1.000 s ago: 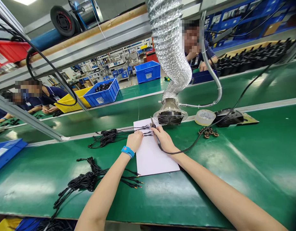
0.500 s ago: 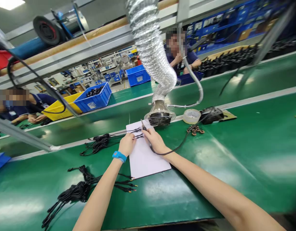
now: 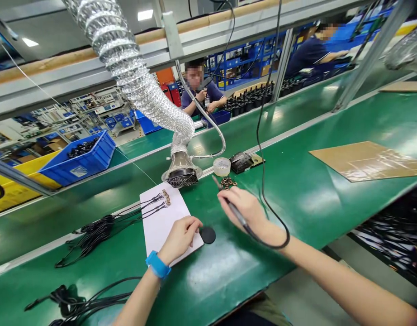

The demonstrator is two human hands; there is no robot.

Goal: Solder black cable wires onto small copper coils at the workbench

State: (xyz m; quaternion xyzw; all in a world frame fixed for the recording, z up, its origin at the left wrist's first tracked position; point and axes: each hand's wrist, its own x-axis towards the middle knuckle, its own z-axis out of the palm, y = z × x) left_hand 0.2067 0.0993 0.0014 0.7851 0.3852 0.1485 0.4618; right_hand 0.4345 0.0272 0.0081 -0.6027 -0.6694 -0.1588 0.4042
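Observation:
My right hand [image 3: 244, 210] is closed round a soldering iron [image 3: 236, 213], its tip pointing up and left beside a small pile of copper-coloured parts [image 3: 228, 182]. Over the near right part of a white board [image 3: 157, 228], my left hand [image 3: 181, 237] has its fingers curled together, fingertips at the edge of a flat black disc [image 3: 207, 235]. Whether they pinch anything is hidden. Thin black cables [image 3: 101, 226] reach onto the board from the left. Their split wire ends lie by small copper-coloured pieces [image 3: 166, 198] near its far edge.
A fume extraction nozzle [image 3: 182, 174] hangs just beyond the board. Behind the copper-coloured pile are a tape roll [image 3: 221, 166] and a black holder [image 3: 241, 161]. More black cables [image 3: 89, 303] lie front left, cardboard [image 3: 367, 160] at right. Co-workers sit across the bench.
My right hand has carried the soldering iron away from the wire ends, toward the copper-coloured pile. My left hand has left the wires for the board's near right corner. The view has swung right.

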